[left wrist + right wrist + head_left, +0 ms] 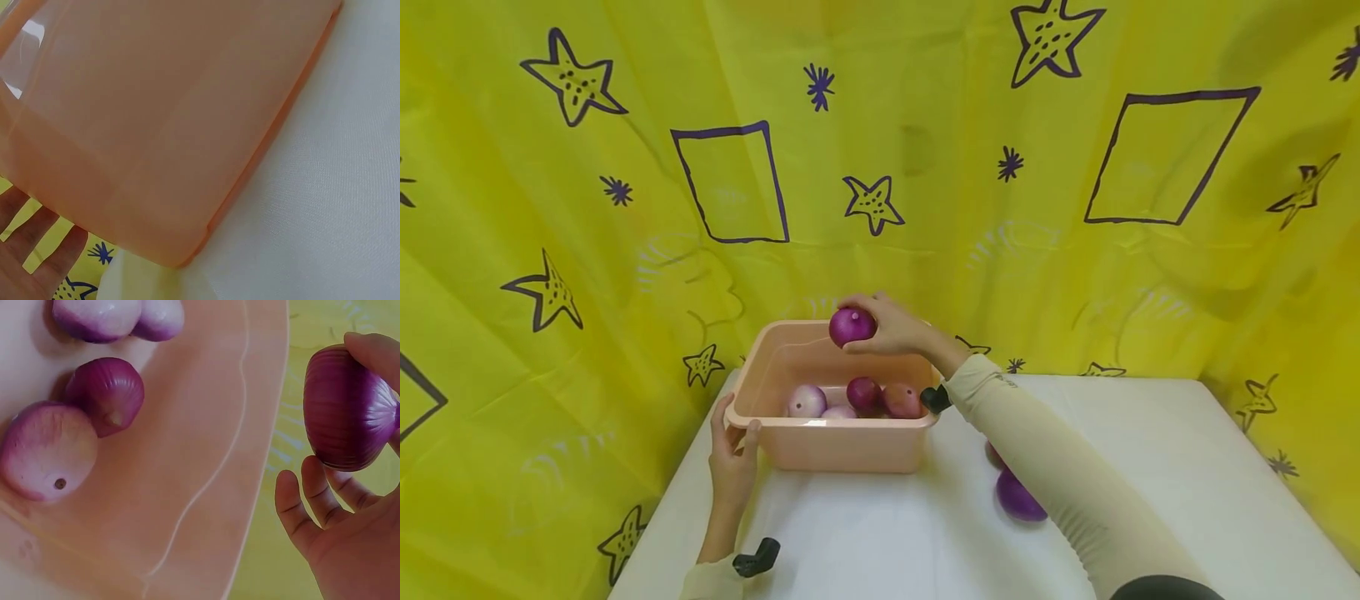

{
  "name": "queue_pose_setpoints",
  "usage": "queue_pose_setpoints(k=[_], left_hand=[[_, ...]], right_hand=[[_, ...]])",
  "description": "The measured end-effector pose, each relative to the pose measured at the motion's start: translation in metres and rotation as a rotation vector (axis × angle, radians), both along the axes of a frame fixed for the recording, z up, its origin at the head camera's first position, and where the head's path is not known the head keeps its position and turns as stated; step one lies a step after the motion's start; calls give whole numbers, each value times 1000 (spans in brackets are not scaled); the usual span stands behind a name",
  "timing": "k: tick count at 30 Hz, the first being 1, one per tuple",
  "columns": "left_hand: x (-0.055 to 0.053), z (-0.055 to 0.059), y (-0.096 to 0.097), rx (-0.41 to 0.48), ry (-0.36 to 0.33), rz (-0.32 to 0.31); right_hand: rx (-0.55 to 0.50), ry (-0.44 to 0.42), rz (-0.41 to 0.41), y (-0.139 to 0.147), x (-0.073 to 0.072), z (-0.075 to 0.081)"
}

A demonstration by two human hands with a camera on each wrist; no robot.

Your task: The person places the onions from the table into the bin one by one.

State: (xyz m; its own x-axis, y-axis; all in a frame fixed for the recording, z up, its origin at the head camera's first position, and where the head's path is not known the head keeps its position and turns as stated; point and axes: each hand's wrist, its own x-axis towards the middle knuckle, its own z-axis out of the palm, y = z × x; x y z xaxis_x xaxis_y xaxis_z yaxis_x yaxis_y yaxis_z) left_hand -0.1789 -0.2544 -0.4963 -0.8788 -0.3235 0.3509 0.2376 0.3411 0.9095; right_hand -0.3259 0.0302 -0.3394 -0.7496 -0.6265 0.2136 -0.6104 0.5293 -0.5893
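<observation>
Held between the thumb and fingers of my right hand (887, 327) is a purple onion (852, 327), above the far side of a peach plastic tub (850, 446). In the right wrist view the onion (344, 409) shows glossy, ribbed skin. My left hand (733, 462) grips the tub's near left corner, thumb at the front and fingers along the side. Inside the tub lie several onions: a pale one (807, 401), a partly hidden pale one (838, 412), a dark red one (864, 393) and a pinkish one (901, 401).
On the white table (850, 533), right of the tub, lie a round purple vegetable (1020, 497) and a reddish one (994, 454), both partly covered by my right sleeve. A yellow curtain (925, 108) with drawn stars hangs behind the table and at its sides.
</observation>
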Motion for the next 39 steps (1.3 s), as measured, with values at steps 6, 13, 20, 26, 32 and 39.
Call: queue_pose_setpoints(k=[6, 13, 20, 26, 32, 39], left_hand=[[-1, -1, 0, -5, 17, 5], [1, 6, 2, 3, 17, -9], [3, 11, 5, 8, 11, 6], [1, 4, 3, -1, -1, 12], [-1, 0, 0, 5, 11, -8], [-1, 0, -1, 5, -6, -17]], right_hand=[[14, -15, 23, -5, -3, -8], [2, -56, 23, -5, -3, -9], [7, -59, 54, -5, -4, -6], [16, -34, 62, -2, -2, -4], [2, -51, 67, 7, 1, 3], [-8, -77, 54, 29, 6, 5]])
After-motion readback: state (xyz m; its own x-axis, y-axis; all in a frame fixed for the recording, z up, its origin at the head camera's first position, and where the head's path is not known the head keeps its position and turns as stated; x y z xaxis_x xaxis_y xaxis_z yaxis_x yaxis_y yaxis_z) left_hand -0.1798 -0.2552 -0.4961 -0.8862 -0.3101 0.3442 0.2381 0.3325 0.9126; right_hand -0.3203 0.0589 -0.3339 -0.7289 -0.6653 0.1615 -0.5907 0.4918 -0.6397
